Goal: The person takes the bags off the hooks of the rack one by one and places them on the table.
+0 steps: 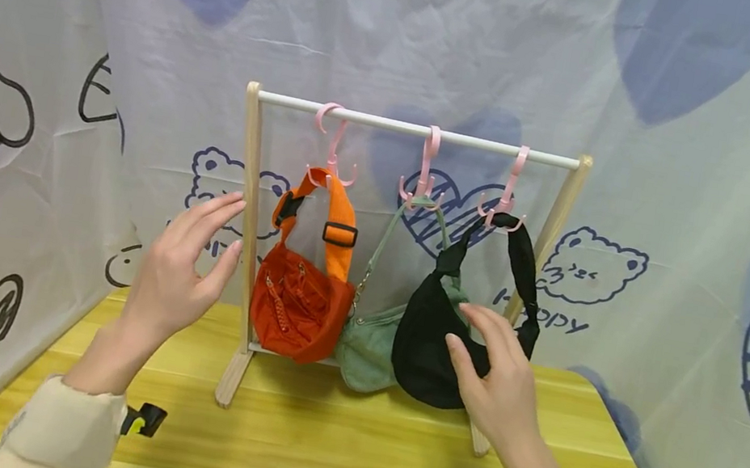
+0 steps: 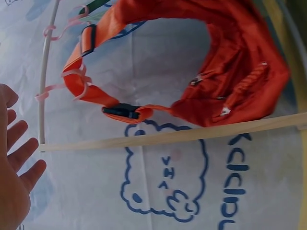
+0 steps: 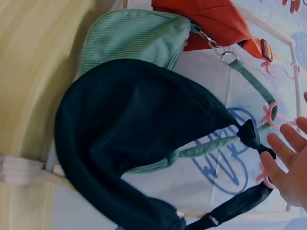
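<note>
On a small rack three bags hang from pink hooks. At the left is an orange-red waist bag with a buckled strap. A green corduroy shoulder bag hangs in the middle, partly hidden behind a black shoulder bag at the right. My left hand is raised beside the rack's left post, its fingers extended and holding nothing. My right hand is in front of the black bag and overlaps it in the head view, fingers spread and no object between them.
The rack has wooden posts and feet and stands on a yellow wood-grain table. Pink hooks hang over its white top bar. A pale cloth with hearts and bear drawings surrounds the table at the back and sides.
</note>
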Available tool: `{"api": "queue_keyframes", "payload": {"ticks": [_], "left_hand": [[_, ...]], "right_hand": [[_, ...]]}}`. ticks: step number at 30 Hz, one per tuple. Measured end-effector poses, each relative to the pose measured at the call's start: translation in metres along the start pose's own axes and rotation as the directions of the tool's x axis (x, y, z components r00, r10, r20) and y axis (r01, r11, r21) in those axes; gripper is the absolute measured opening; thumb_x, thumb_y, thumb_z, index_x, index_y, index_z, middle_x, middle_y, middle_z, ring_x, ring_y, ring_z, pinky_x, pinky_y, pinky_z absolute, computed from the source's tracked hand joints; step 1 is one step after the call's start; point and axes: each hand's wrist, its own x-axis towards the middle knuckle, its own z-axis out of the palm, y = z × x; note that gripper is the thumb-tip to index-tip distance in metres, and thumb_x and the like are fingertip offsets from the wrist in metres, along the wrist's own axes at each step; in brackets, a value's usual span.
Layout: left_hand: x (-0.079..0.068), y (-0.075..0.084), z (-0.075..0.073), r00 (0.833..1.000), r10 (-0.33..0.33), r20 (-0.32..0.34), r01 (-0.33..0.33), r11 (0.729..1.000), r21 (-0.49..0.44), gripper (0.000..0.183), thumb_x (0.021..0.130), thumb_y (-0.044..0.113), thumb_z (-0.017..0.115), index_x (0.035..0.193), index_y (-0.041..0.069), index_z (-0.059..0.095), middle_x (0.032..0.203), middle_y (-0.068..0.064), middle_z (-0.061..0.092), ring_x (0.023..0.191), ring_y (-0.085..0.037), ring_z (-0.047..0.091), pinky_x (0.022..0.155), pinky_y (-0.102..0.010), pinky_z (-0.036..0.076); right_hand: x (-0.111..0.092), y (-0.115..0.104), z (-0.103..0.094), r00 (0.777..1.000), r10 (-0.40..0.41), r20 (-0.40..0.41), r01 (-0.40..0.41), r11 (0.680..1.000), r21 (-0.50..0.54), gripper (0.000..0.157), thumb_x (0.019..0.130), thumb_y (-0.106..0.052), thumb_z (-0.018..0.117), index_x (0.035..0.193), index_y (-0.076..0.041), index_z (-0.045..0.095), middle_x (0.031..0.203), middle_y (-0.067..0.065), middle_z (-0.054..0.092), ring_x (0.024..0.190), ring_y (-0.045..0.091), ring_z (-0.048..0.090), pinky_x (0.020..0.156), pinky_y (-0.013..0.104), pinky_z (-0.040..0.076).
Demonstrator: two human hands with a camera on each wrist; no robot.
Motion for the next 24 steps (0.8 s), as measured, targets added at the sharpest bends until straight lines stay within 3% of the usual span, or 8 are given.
{"api": "queue_keyframes", "payload": {"ticks": [4, 10, 17, 24], "left_hand": [[0.018, -0.003, 0.000, 1.000, 0.026, -0.009, -0.026, 0.999, -0.024, 0.045, 0.099, 0.008, 0.063, 0.143, 0.000, 0.060, 0.148, -0.015, 0.059, 0.134, -0.036, 0.055, 0.118, -0.042, 0.040], [0.041, -0.009, 0.002, 0.999, 0.047, -0.027, -0.048, 0.998, -0.037, 0.045, 0.096, 0.004, 0.066, 0.141, 0.003, 0.062, 0.146, -0.013, 0.061, 0.132, -0.036, 0.057, 0.114, -0.048, 0.043], [0.065, -0.015, 0.003, 0.999, 0.036, 0.036, -0.035, 0.999, -0.027, 0.045, 0.100, 0.008, 0.064, 0.146, 0.006, 0.059, 0.150, -0.009, 0.058, 0.136, -0.034, 0.055, 0.115, -0.050, 0.041], [0.088, -0.023, 0.008, 0.993, 0.060, 0.105, -0.057, 0.998, -0.029, 0.046, 0.101, 0.009, 0.065, 0.147, 0.007, 0.059, 0.150, -0.010, 0.058, 0.138, -0.033, 0.053, 0.117, -0.049, 0.040]], "right_hand": [[0.013, -0.004, 0.007, 1.000, -0.007, -0.005, 0.007, 0.999, 0.042, 0.044, 0.094, -0.009, 0.075, 0.137, -0.009, 0.065, 0.134, 0.009, 0.065, 0.121, 0.025, 0.063, 0.105, 0.026, 0.046], [0.034, -0.009, 0.023, 0.999, -0.030, -0.034, 0.034, 0.993, 0.115, 0.041, 0.096, -0.008, 0.073, 0.136, -0.007, 0.066, 0.131, 0.009, 0.067, 0.115, 0.025, 0.064, 0.103, 0.021, 0.047], [0.055, -0.017, 0.042, 0.998, -0.029, -0.054, 0.038, 0.982, 0.187, 0.035, 0.099, -0.008, 0.069, 0.134, -0.006, 0.066, 0.129, 0.010, 0.068, 0.112, 0.028, 0.065, 0.095, 0.043, 0.054], [0.075, -0.026, 0.054, 0.998, -0.037, -0.058, 0.049, 0.975, 0.217, 0.032, 0.102, -0.008, 0.064, 0.134, -0.002, 0.065, 0.128, 0.012, 0.067, 0.111, 0.028, 0.065, 0.092, 0.049, 0.054]]}}
